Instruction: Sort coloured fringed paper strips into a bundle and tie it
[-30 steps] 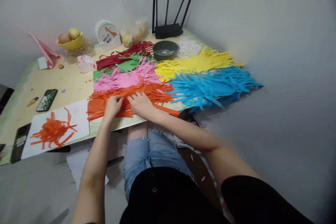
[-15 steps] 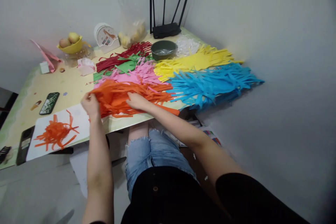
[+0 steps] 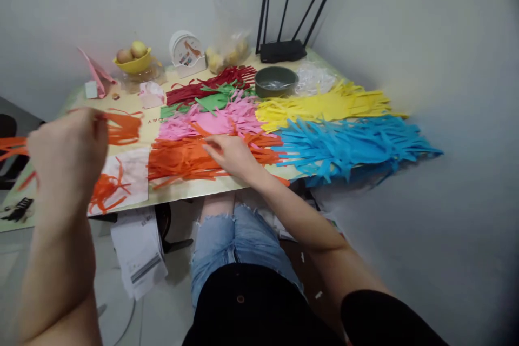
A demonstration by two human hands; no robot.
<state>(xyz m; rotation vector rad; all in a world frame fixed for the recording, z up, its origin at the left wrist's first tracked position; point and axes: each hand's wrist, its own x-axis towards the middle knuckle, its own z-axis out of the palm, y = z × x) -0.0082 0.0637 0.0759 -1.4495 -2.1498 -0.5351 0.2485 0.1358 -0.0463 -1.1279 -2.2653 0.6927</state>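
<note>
My left hand (image 3: pixel 71 154) is raised above the left part of the table, its fingers closed on an orange fringed strip (image 3: pixel 124 128) that sticks out on both sides of the fist. Over the orange fringe pile (image 3: pixel 182 157), my right hand (image 3: pixel 229 154) hovers or rests with thumb and fingertips close together; whether anything is pinched there is too small to tell. Behind it lie pink (image 3: pixel 206 121), green (image 3: pixel 214 100) and dark red (image 3: pixel 190 92) fringes. Yellow (image 3: pixel 324 105) and blue (image 3: pixel 352 143) piles spread to the right. Orange scraps (image 3: pixel 107 192) lie on a white sheet (image 3: pixel 140 173).
At the back of the table (image 3: pixel 194 188) stand a black router (image 3: pixel 283 51), a dark green bowl (image 3: pixel 275 82), crumpled clear plastic (image 3: pixel 314 78), a white holder (image 3: pixel 190 65) and a yellow bowl (image 3: pixel 135 65) of round fruit. A wall borders the right side.
My left hand has lifted from the orange pile and moved left, carrying an orange strip. My right hand stays over the pile. The view has shifted, so the table's things appear farther right.
</note>
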